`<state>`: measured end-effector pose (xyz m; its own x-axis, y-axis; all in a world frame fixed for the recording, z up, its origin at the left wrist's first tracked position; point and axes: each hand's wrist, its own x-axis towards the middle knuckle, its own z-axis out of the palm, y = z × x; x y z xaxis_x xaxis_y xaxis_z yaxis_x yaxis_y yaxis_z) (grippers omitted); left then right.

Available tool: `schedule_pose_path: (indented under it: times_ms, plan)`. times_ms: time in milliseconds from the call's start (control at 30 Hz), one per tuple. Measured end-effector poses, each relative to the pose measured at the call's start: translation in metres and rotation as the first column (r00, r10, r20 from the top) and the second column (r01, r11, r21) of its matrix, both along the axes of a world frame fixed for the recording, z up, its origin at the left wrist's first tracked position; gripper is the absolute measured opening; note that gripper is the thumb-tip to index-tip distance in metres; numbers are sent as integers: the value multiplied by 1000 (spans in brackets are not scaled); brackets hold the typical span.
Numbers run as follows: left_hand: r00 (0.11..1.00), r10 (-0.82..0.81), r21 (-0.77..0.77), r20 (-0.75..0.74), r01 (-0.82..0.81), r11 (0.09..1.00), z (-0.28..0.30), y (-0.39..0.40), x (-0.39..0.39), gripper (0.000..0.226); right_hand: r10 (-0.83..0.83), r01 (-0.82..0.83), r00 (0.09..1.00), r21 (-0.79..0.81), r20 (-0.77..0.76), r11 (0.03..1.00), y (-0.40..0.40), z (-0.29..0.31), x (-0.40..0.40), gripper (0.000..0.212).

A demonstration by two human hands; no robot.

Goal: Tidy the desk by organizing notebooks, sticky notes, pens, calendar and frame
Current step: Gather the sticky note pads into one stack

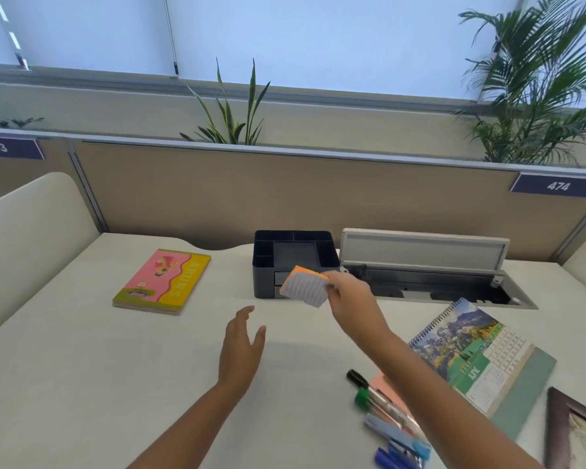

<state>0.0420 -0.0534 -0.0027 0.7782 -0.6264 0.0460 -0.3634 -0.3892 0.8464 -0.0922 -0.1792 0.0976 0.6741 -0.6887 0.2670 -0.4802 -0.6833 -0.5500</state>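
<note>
My right hand (347, 292) grips a pad of sticky notes (304, 286), orange-edged with a lined face, held in the air just in front of the dark desk organizer (329, 252). My left hand (240, 346) hovers open over the desk (82, 367), fingers spread, holding nothing. A pink and yellow notebook (163, 281) lies flat at the left. Several pens and markers (386, 421) lie at the lower right, partly under my right forearm. A spiral calendar (477, 353) lies flat to their right. A dark picture frame (575, 431) shows at the right edge.
An open cable tray with a raised grey lid (423, 252) sits right of the organizer. A pink sheet (381, 382) lies beneath the pens. A tan partition (217, 191) runs along the back with plants behind it, and a cream side panel (31, 231) stands at the left.
</note>
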Motion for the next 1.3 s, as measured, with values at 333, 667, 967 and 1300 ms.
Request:
schedule_pose_path:
  times_ms: [333, 667, 967, 1300]
  plan:
    - [925, -163, 171, 343, 109, 979, 5, -73, 81, 58, 2, 1, 1000, -146, 20, 989, -110, 20, 137, 30]
    - [943, -179, 29, 281, 178, 984, -21, -92, 115, 43, 48, -109, 926, -144, -374, 984, -136, -24, 194, 21]
    - [943, -182, 22, 280, 183, 983, -24, -97, 119, 29, 36, -20, 954, 55, -298, 998, -143, -38, 197, 37]
    - [949, -216, 16, 231, 218, 976, -20, -100, 125, 21, 76, -52, 983, 141, -170, 989, -142, -44, 174, 39]
